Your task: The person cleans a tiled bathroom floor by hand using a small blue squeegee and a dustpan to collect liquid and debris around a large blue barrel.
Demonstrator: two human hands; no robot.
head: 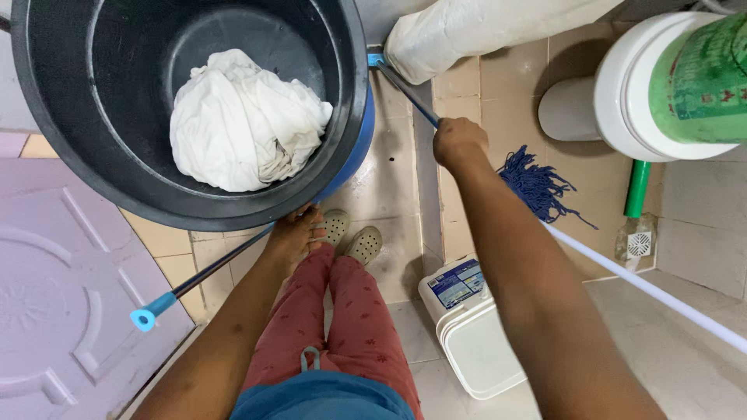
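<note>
A big black tub point(54, 117) sits on a blue barrel point(359, 148) and holds a crumpled white cloth point(241, 120). My left hand point(294, 233) is just under the tub's rim. It is closed around a thin dark handle with a light blue end cap point(144, 318) that slants down to the left. My right hand point(457, 141) is closed on a thin dark rod point(405, 92) that runs up-left to a blue fitting point(375, 58) beside the tub. I cannot tell whether the two rods are one tool.
A blue string mop point(537, 183) with a white handle point(661, 295) lies across the tiles at right. Around it are a white toilet point(622, 101), a green stick point(636, 187) and a floor drain point(638, 243). A white lidded pail point(478, 342), a white sack point(482, 31) and a lilac door point(62, 295) are close by.
</note>
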